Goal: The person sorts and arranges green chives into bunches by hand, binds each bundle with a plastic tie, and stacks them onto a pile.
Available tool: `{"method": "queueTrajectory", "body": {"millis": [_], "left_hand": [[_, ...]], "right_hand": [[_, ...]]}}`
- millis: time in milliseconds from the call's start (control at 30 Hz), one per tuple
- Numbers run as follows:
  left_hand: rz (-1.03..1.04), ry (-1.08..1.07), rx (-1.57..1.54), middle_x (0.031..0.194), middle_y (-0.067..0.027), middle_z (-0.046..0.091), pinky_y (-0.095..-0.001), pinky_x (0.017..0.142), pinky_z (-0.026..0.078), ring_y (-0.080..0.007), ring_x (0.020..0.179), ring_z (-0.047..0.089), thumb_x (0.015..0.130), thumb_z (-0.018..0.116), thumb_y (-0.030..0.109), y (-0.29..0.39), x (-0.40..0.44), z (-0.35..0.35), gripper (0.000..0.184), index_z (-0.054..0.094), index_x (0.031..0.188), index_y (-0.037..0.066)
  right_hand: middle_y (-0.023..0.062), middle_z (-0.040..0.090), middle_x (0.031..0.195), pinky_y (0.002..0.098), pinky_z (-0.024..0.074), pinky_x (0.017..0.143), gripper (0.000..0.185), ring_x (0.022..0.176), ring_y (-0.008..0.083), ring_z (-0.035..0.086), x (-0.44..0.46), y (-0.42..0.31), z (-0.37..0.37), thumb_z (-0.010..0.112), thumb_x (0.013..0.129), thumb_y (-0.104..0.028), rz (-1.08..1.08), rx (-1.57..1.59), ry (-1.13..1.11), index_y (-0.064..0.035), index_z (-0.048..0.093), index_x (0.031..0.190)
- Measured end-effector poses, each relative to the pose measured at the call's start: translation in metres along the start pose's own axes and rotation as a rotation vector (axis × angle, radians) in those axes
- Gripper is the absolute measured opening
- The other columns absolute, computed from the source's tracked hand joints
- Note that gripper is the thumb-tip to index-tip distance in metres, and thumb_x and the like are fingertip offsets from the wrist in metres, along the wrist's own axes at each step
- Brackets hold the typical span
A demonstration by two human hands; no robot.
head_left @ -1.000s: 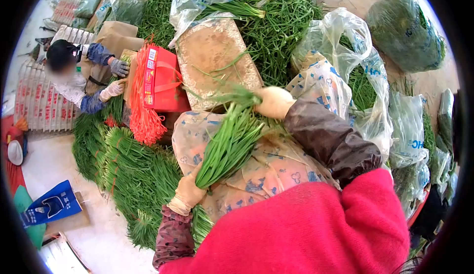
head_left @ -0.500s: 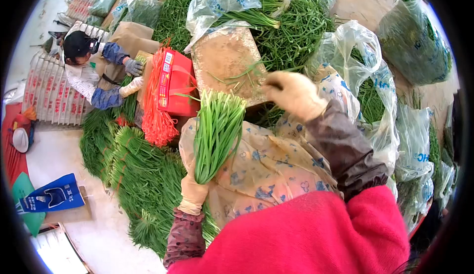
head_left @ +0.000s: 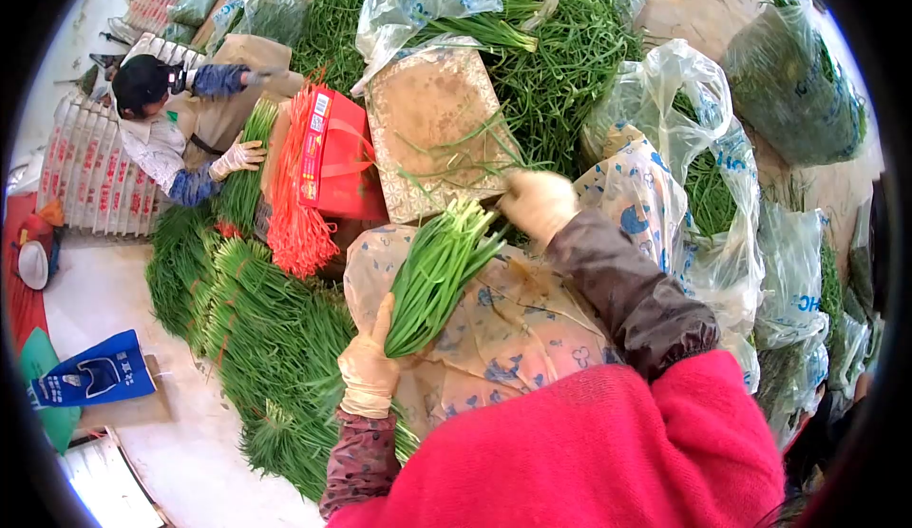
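Observation:
My left hand (head_left: 370, 364), in a pale glove, grips the lower end of a bunch of long green stalks (head_left: 435, 276), which leans up to the right above my plastic-covered lap (head_left: 513, 314). My right hand (head_left: 540, 207), also gloved, is beside the bunch's upper end at the near right corner of a worn board (head_left: 432, 129). Its fingers are curled and blurred, and what they hold, if anything, cannot be made out. Loose green pieces lie on the board. Left of it sits a red box (head_left: 347, 162) with red-orange ties (head_left: 296, 214) hanging over its side.
A co-worker (head_left: 157, 115) at the left has one gloved hand on green stalks. Bundled greens (head_left: 266, 338) are piled at the lower left, loose greens (head_left: 560, 72) behind the board. Filled plastic bags (head_left: 798, 81) stand on the right. A blue bag (head_left: 95, 376) lies at the far left.
The bunch has gone from tilted to nearly upright and back to leaning right. My right hand left its top, then came back near it. The co-worker's hands have moved apart.

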State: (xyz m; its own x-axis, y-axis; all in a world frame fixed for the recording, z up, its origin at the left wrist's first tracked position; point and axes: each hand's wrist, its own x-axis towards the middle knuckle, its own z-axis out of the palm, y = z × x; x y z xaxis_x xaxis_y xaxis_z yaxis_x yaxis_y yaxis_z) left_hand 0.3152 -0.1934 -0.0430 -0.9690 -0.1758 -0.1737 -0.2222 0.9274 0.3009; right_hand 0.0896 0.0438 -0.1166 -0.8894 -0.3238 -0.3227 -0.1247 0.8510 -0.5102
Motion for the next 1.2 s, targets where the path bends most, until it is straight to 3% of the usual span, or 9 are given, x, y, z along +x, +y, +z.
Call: {"method": "queueTrajectory", "body": {"millis": [167,333,567,700,767,833,1000,1100,1200], "left_hand": [[0.074,-0.045,0.244,0.117,-0.0138,0.059,-0.0411,0.063,0.051,-0.0337,0.073,0.061,0.06,0.063,-0.002,-0.016,-0.006,0.002,0.094,0.038,0.144,0.03],[0.172,-0.095,0.423,0.104,-0.0134,0.06,-0.0407,0.06,0.05,-0.0312,0.068,0.059,0.062,0.066,0.002,-0.006,0.011,0.002,0.092,0.037,0.145,0.03],[0.274,-0.038,0.501,0.109,-0.0112,0.061,-0.0401,0.059,0.05,-0.0308,0.066,0.059,0.063,0.065,0.001,0.018,0.015,-0.016,0.087,0.042,0.141,0.033],[0.337,-0.031,0.643,0.094,-0.01,0.056,-0.038,0.053,0.049,-0.0265,0.063,0.057,0.07,0.063,0.004,0.005,0.009,-0.015,0.083,0.037,0.144,0.033],[0.344,-0.006,0.58,0.093,-0.0089,0.056,-0.0375,0.052,0.049,-0.0258,0.063,0.057,0.071,0.059,0.002,0.003,0.007,-0.016,0.082,0.037,0.144,0.034],[0.358,-0.01,0.588,0.094,-0.009,0.057,-0.0377,0.052,0.049,-0.026,0.063,0.057,0.071,0.059,0.002,-0.003,0.01,-0.015,0.082,0.038,0.143,0.034],[0.43,0.002,0.563,0.095,-0.0092,0.058,-0.0387,0.054,0.049,-0.0267,0.063,0.057,0.071,0.058,0.002,0.009,0.02,-0.021,0.078,0.044,0.14,0.034],[0.441,0.03,0.543,0.097,-0.0087,0.059,-0.039,0.055,0.048,-0.027,0.064,0.057,0.07,0.058,0.0,0.008,0.018,-0.026,0.079,0.044,0.14,0.034],[0.348,0.002,0.563,0.106,-0.0093,0.059,-0.0395,0.058,0.049,-0.028,0.067,0.059,0.066,0.063,-0.001,0.0,0.008,-0.026,0.085,0.042,0.141,0.034]], "right_hand": [[0.0161,0.069,0.098,0.0383,0.0491,0.084,0.041,0.093,0.0313,0.065,0.013,0.05,-0.03,0.059,0.085,-0.036,0.174,-0.079,0.164,-0.0027,0.065,0.108],[0.0184,0.068,0.1,0.0375,0.0468,0.09,0.072,0.098,0.0299,0.065,0.005,0.0,-0.057,0.048,0.084,-0.068,-0.168,0.317,-0.369,-0.0021,0.068,0.107],[0.0157,0.07,0.091,0.0417,0.0554,0.072,0.019,0.085,0.0323,0.068,0.001,-0.022,0.015,0.061,0.082,-0.016,-0.082,-0.075,-0.215,-0.0074,0.069,0.096],[0.0117,0.07,0.103,0.04,0.0551,0.077,0.019,0.094,0.0294,0.068,0.035,0.055,0.024,0.061,0.085,-0.017,0.144,-0.153,-0.262,-0.0121,0.07,0.101],[0.0149,0.068,0.098,0.0416,0.0548,0.073,0.041,0.09,0.0337,0.067,0.019,0.066,0.005,0.057,0.086,-0.011,0.107,-0.244,-0.049,-0.012,0.053,0.127],[0.0107,0.05,0.134,0.039,0.0526,0.084,0.059,0.108,0.0323,0.061,0.007,0.039,-0.028,0.061,0.077,0.0,-0.121,-0.31,0.015,-0.02,0.048,0.132],[0.0046,0.042,0.145,0.0378,0.0533,0.078,0.06,0.099,0.0294,0.064,0.007,0.004,-0.009,0.056,0.077,0.0,-0.799,-0.198,-0.172,-0.0272,0.052,0.131],[0.0086,0.066,0.111,0.0386,0.0542,0.073,0.038,0.09,0.0306,0.067,0.011,-0.014,-0.011,0.055,0.082,-0.009,-0.701,-0.335,-0.419,-0.0213,0.062,0.118],[0.0112,0.069,0.092,0.0371,0.0544,0.071,0.02,0.085,0.0298,0.067,0.029,-0.004,-0.007,0.054,0.086,-0.015,-0.343,-0.486,-0.365,-0.0111,0.066,0.101]]}}
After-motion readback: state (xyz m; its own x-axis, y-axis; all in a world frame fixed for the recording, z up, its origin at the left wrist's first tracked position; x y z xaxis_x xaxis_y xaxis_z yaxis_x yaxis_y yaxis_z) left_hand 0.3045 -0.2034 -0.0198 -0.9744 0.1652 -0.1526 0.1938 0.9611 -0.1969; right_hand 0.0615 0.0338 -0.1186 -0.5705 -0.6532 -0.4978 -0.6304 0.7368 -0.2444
